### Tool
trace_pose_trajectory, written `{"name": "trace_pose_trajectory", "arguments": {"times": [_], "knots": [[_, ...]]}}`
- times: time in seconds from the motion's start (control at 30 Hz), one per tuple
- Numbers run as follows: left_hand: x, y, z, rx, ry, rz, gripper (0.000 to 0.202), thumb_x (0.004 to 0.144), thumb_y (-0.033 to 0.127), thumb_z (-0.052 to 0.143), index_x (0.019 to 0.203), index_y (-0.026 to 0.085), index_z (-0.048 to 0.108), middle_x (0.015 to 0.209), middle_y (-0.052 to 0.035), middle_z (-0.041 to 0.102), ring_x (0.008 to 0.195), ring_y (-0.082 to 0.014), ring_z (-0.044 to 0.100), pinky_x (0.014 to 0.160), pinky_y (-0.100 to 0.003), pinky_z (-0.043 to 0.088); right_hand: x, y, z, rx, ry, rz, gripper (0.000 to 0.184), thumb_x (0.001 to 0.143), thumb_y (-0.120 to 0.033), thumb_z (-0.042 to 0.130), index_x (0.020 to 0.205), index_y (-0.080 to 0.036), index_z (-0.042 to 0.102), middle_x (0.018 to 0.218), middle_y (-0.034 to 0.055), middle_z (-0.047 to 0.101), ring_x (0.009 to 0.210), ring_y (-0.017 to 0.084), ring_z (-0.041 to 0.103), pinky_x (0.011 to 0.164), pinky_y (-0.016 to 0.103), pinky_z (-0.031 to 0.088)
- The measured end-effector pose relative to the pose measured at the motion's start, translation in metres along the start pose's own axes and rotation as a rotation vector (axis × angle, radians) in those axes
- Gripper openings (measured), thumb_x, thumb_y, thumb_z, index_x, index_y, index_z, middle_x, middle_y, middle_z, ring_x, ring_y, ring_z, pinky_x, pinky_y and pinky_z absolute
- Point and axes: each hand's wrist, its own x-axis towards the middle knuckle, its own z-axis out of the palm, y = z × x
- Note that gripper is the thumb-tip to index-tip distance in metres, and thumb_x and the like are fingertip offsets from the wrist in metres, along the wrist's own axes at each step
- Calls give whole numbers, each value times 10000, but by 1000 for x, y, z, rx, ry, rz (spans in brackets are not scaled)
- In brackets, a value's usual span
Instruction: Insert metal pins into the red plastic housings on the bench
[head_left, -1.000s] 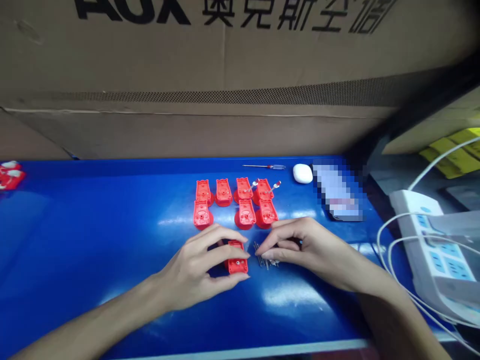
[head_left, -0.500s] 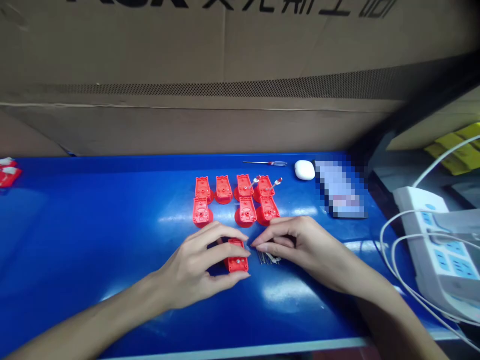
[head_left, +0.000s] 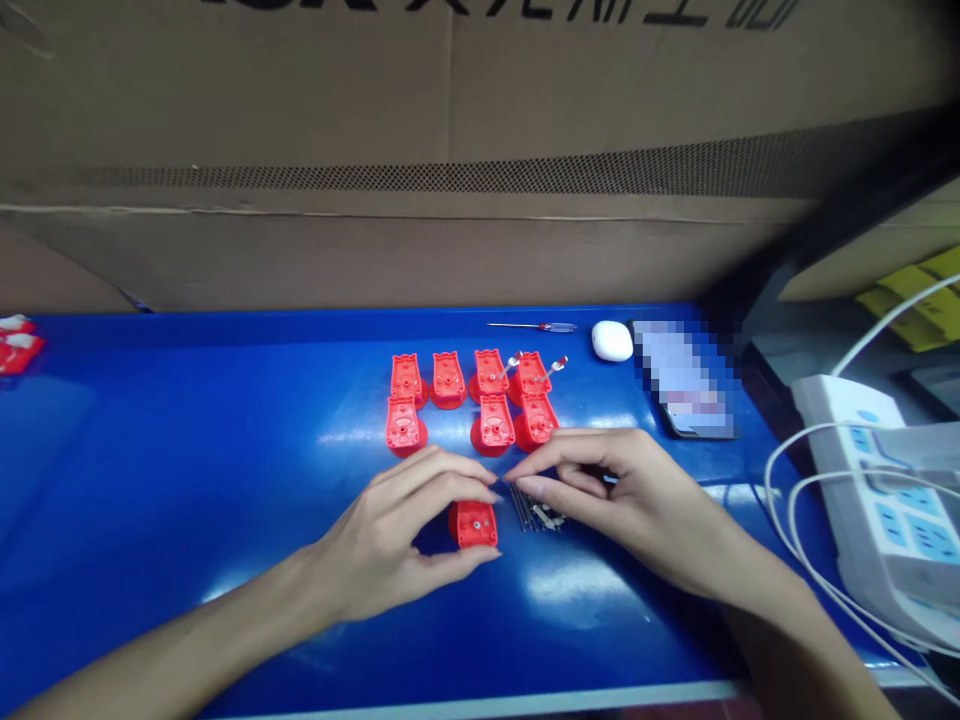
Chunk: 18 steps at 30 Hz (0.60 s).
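Note:
My left hand (head_left: 409, 515) curves around a small red plastic housing (head_left: 476, 525), with its fingers across the far end and the thumb along the near side. A hole with a metallic glint shows in the housing's face; its far part is hidden under the fingers. Just right of it, my right hand (head_left: 600, 475) has thumb and index finger pinched together. Anything between those fingertips is too small to make out. Beneath that hand lies a small pile of thin metal pins and pale pieces (head_left: 536, 510), partly covered.
Several similar red housings (head_left: 493, 425) stand in two rows beyond my hands, two with pale sticks poking up. A screwdriver (head_left: 532, 326), a white rounded case (head_left: 612, 341) and a phone (head_left: 686, 380) lie farther back. At right sits a power strip (head_left: 874, 490) with white cables.
My left fingers have closed together over the housing's far end, where a gap showed before. My right hand has shifted slightly up and right, uncovering more of the metal pins.

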Motion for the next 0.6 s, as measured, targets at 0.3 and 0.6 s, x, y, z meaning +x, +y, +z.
{"name": "trace_pose_trajectory", "arguments": {"times": [0.3,0.6], "knots": [[-2,3,1,12,9,-101,570,940,240,863,1432,219,575,1224,-76,752,1056,-206,744,941,-339,619,0,-2,25,-144,66,-324,86,1010,-291,800,1078,-242,822,711,-56,537,622,113,462,629,270,352],[-2,1,1,22,25,-67,592,932,212,853,1451,198,569,1225,-77,750,1065,-197,740,950,-324,617,2,-2,35,-173,16,-323,107,1057,-264,725,1105,-238,817,812,-7,704,685,137,573,656,278,373]]}}
